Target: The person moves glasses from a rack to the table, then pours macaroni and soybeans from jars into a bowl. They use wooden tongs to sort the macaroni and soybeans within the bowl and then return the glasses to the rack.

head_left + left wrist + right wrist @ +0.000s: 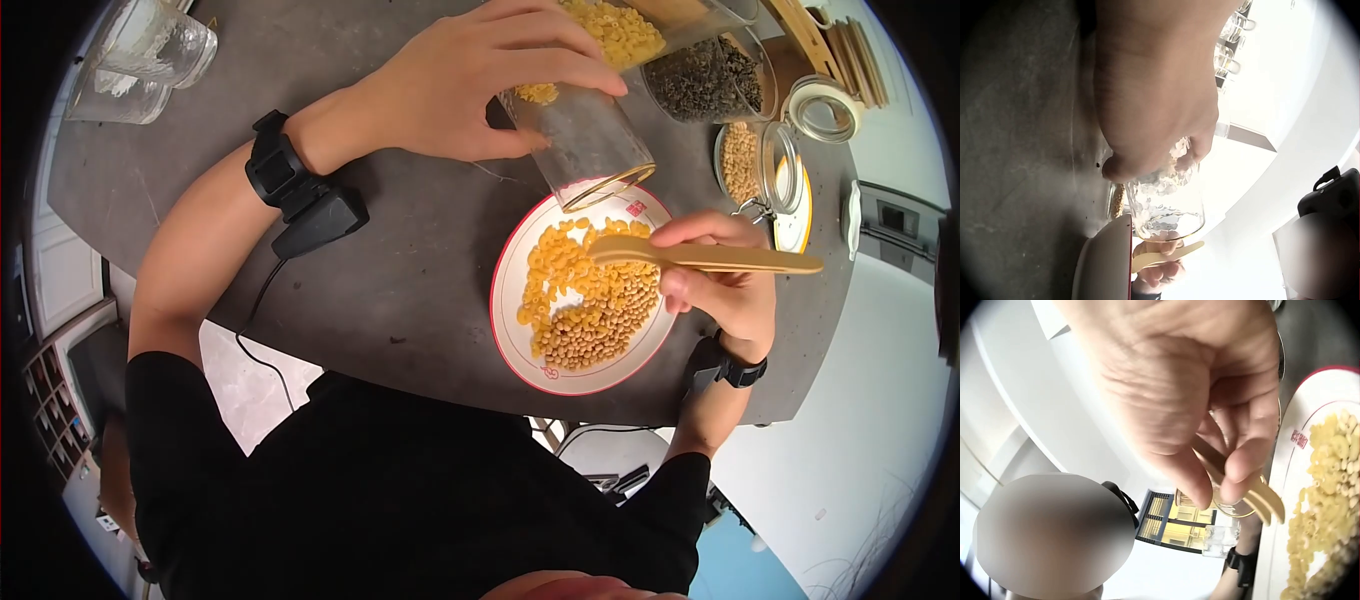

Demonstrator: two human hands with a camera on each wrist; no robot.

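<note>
My left hand (470, 85) grips a clear drinking glass (595, 145) with a gold rim, thumb on one side and fingers on the other. The glass lies tilted, mouth towards the plate (512, 345), with some macaroni (537, 93) near its base end. On the red-rimmed white plate, yellow macaroni (552, 262) lies beside round tan beans (600, 335), partly mixed. My right hand (728, 290) pinches pale wooden-coloured tongs (745, 258), their tips over the macaroni at the plate's far side. Both prongs of the tongs show close together in the right wrist view.
Beyond the plate stand a clear container of macaroni (625, 40) and one of dark dried bits (705, 80). A clip-top jar of beans (740, 165) sits at the right, near its open lid (822, 108). Textured glasses (165, 45) stand far left. A cable (262, 300) trails from the left wrist camera.
</note>
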